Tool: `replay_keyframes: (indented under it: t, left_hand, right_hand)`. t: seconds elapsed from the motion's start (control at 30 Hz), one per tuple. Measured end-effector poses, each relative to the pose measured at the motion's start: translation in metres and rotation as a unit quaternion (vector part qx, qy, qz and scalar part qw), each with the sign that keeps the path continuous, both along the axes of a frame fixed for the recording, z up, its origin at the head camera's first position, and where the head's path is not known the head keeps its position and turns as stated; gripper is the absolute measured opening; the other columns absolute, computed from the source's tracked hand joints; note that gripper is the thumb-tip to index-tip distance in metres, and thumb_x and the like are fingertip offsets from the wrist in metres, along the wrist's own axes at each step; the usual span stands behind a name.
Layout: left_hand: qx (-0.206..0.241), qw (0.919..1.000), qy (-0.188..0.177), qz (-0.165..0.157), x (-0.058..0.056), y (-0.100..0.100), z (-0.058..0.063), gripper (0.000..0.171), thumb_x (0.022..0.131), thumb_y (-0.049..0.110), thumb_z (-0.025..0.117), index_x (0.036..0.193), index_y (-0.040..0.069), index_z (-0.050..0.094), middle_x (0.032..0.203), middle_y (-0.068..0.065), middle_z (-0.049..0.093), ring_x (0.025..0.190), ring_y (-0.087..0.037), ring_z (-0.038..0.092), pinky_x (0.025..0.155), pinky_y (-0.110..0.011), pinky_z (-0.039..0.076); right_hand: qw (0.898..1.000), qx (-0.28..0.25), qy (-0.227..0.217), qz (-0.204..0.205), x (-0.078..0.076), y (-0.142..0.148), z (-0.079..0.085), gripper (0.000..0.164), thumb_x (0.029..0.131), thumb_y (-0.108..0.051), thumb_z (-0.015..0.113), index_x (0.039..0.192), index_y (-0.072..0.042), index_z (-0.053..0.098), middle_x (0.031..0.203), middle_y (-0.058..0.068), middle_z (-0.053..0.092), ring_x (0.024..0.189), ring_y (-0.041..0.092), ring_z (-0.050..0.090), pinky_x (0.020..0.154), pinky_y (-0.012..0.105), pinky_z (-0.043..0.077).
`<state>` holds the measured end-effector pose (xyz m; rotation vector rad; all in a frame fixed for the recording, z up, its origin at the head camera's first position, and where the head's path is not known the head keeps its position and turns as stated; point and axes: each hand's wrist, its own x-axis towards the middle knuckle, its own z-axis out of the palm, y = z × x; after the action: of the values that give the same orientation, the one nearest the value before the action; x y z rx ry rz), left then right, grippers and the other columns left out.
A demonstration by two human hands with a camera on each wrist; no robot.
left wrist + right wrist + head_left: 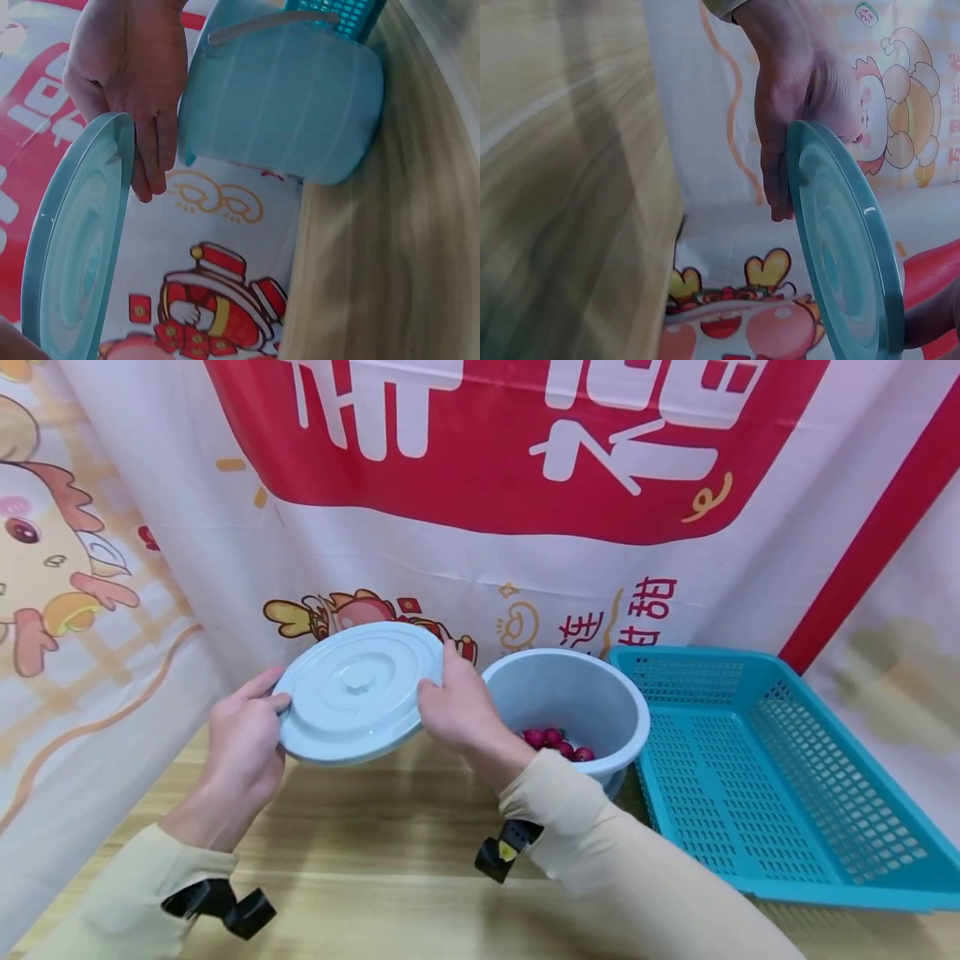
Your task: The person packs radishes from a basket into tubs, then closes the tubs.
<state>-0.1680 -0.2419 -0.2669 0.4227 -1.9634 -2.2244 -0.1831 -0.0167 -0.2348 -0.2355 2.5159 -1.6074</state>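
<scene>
Both hands hold a round light-blue bucket lid in the air above the table, tilted, left of the bucket. My left hand pinches its left edge, thumb on the upper face. At the opposite edge my right hand grips with the thumb on top and the fingers beneath. Beside the right forearm stands a light-blue bucket, uncovered, with several small dark-red round items at its bottom; the forearm hides part of its front. The left wrist view shows the bucket's ribbed side and its handle.
A teal plastic basket with slotted walls lies to the right of the bucket. The wooden tabletop spreads below the hands. Behind hangs a white and red printed cloth, with cartoon figures on the left.
</scene>
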Motion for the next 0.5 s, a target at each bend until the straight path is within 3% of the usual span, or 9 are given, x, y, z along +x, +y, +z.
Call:
replay_keyframes:
  t: [0.27,0.5]
  left_hand:
    - [-0.036,0.9985,0.005,-0.042,-0.01,0.039,0.022,0.06,0.112,0.005,0.028,0.17,0.011,0.013,0.18,-0.004,0.004,0.167,-0.02,0.012,0.131,-0.031,0.025]
    - [-0.078,0.9908,0.002,-0.111,-0.013,0.085,0.025,0.063,0.111,0.004,0.039,0.17,0.01,0.015,0.18,-0.005,0.009,0.166,-0.019,0.014,0.132,-0.032,0.026]
  right_hand:
    - [0.998,0.062,-0.002,-0.005,-0.01,0.044,0.02,0.072,0.113,-0.029,0.043,0.171,-0.011,0.006,0.181,0.003,0.006,0.168,0.02,0.005,0.137,0.04,0.007]
    - [0.991,0.126,-0.028,-0.037,-0.013,0.102,0.023,0.08,0.111,-0.043,0.05,0.173,-0.018,0.007,0.18,0.004,0.014,0.167,0.028,0.014,0.135,0.054,0.019]
